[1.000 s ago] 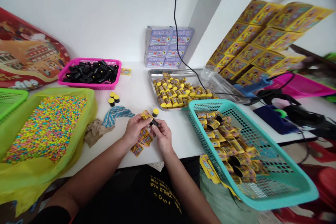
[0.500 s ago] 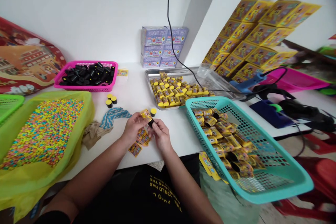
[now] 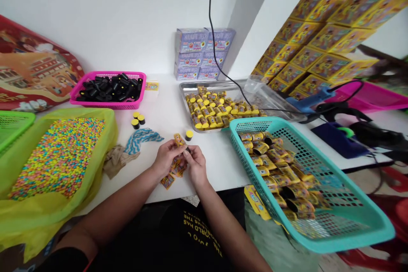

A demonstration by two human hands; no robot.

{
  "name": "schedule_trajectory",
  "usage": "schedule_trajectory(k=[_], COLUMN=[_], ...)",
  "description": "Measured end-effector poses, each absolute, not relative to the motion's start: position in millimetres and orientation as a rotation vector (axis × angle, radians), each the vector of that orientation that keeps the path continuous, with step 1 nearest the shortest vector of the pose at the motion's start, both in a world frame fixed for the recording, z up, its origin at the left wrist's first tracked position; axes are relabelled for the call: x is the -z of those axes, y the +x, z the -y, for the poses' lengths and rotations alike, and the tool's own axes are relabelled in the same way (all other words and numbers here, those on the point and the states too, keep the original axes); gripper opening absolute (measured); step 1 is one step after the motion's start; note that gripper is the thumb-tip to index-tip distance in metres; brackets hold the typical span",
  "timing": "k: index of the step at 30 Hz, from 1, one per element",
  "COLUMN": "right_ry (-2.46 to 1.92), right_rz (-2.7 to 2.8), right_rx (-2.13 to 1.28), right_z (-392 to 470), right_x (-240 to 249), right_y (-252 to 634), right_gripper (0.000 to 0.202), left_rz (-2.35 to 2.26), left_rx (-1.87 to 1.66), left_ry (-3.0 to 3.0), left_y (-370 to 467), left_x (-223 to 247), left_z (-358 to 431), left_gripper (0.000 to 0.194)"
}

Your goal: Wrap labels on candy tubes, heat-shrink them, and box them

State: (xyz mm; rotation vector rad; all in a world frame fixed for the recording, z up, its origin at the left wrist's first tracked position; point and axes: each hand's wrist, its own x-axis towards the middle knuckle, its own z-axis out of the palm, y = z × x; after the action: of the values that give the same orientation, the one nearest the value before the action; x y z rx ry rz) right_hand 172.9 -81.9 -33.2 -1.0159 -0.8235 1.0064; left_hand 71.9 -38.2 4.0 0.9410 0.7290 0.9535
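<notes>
Over the table's front part, my left hand (image 3: pixel 166 156) is closed on a yellow printed label (image 3: pixel 179 139), which sticks up past the fingertips. My right hand (image 3: pixel 195 163) grips a small black canister (image 3: pixel 188 149), mostly hidden by the fingers. The two hands meet, with the thumbs close together at the label's lower end. Several loose printed labels (image 3: pixel 167 181) lie on the table below the hands. Just beyond the fingers stands a black canister with a yellow lid (image 3: pixel 189 135).
To the left are a bin of colourful candies (image 3: pixel 60 157), cloths (image 3: pixel 140 139), lidded canisters (image 3: pixel 138 120) and a pink basket (image 3: pixel 140 102) of black canisters. A metal tray (image 3: pixel 188 112) and a teal basket (image 3: pixel 347 242) hold yellow-labelled canisters. A black cable (image 3: pixel 211 21) hangs across the tray.
The camera view has shifted slightly. My hands have come closer together, with the thumbs now meeting, and the black canister is more covered by the fingers.
</notes>
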Motion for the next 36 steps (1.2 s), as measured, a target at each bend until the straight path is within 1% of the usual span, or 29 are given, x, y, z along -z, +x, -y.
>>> schedule_trajectory(k=[3, 7, 10, 16, 19, 23, 27, 36], right_ry=[-1.012, -0.976, -0.958, -0.923, -0.897, -0.791, -0.722, -0.717], right_rz=[0.826, 0.817, 0.826, 0.755, 0.707, 0.658, 0.640, 0.569], right_rx=[-1.027, -1.008, -1.068, -1.223, -1.250, -1.359, -1.468, -1.467], right_z=[81.1, 80.3, 80.5, 79.6, 78.2, 78.3, 80.0, 77.6], right_x=[31.3, 31.5, 32.7, 31.1, 29.2, 26.3, 24.7, 30.9], right_y=[173.7, 173.9, 174.9, 177.4, 178.7, 181.7, 182.9, 182.9], right_gripper=[0.035, 0.034, 0.034, 0.034, 0.036, 0.038, 0.038, 0.036], left_rz=[-0.697, -0.705, -0.675, -0.717, -0.787, -0.785, -0.799, -0.806], left_rx=[-0.946, -1.047, -0.975, -0.954, -0.985, -0.939, -0.934, -0.936], left_ry=[0.944, 0.930, 0.933, 1.039, 1.067, 1.027, 0.964, 1.067], left_y=[69.7, 66.3, 66.3, 72.0, 72.6, 68.5, 66.0, 73.8], left_x=[-3.7, -4.0, -2.2, 2.5, 1.3, -1.5, -0.2, 3.9], left_z=[34.6, 29.6, 30.1, 39.2, 41.4, 38.2, 33.1, 42.2], left_gripper=[0.029, 0.032, 0.036, 0.029, 0.032, 0.035, 0.041, 0.042])
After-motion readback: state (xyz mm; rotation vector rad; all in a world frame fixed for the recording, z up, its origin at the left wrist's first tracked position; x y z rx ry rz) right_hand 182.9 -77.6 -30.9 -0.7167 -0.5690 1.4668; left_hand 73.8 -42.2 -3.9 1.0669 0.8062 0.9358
